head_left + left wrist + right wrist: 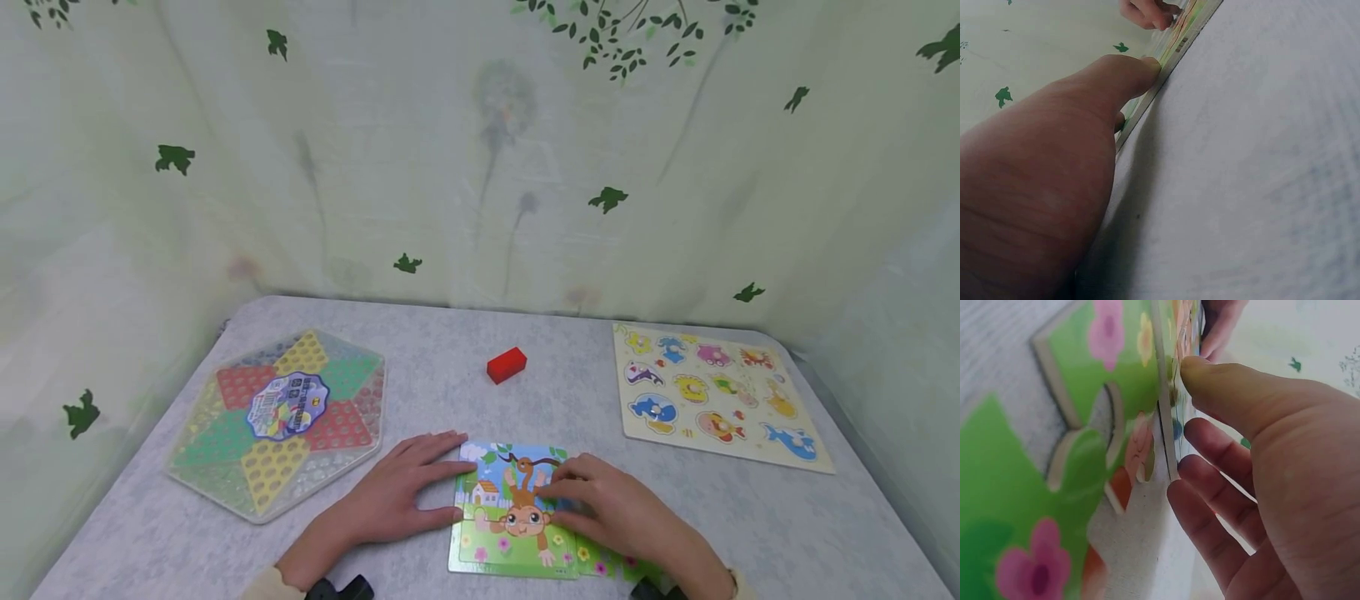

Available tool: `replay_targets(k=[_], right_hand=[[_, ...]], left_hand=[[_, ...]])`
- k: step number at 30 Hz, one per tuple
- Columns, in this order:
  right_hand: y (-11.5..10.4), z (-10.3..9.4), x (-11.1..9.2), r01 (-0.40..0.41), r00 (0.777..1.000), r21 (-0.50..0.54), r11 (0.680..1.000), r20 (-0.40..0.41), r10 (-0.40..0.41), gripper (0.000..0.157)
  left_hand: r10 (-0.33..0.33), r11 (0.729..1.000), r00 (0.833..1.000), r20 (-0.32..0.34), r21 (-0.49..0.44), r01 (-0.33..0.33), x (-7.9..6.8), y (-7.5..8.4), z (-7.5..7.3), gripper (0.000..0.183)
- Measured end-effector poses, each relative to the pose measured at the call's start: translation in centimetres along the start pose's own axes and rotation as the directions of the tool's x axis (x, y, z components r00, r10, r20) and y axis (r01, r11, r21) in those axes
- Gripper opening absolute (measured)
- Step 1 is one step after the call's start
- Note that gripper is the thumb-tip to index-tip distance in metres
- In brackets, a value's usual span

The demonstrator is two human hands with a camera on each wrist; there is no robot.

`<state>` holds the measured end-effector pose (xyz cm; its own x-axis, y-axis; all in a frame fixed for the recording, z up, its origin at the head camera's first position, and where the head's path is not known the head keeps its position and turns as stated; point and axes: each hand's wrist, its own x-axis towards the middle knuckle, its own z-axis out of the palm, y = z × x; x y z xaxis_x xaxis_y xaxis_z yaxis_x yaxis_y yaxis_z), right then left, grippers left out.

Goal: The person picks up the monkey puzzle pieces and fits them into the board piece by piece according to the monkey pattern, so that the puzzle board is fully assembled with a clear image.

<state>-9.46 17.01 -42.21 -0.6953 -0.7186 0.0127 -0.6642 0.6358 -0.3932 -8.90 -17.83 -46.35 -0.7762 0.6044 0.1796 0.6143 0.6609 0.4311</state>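
A jigsaw puzzle (pixel 495 542) with a monkey hanging from a branch lies at the front middle of the table. My left hand (pixel 408 487) rests at its left side, fingers spread and fingertips on the border. From the right, my right hand (pixel 615 508) reaches over the picture, its thumb and bent fingertips touching the puzzle's surface near the right edge. In the right wrist view, the thumb and fingers are spaced apart along the puzzle's edge. Loose green jigsaw pieces (pixel 1029 487) with pink flowers lie beside that edge, partly hidden under my right hand in the head view.
A hexagonal Chinese checkers set (pixel 345 383) in a clear case lies at the left. A red block (pixel 507 365) sits beyond the puzzle. At the back right is a board with animal pictures (pixel 697 454). A leaf-patterned curtain (pixel 450 167) surrounds the table.
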Motion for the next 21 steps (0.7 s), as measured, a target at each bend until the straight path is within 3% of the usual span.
replay_targets(k=[21], right_hand=[[0.3,-0.6,-1.7,-0.058,0.996,0.034,0.998,-0.062,0.06,0.026]], left_hand=[[0.002,1.0,1.0,0.002,-0.005,-0.002,0.1,0.1,0.0,0.056]])
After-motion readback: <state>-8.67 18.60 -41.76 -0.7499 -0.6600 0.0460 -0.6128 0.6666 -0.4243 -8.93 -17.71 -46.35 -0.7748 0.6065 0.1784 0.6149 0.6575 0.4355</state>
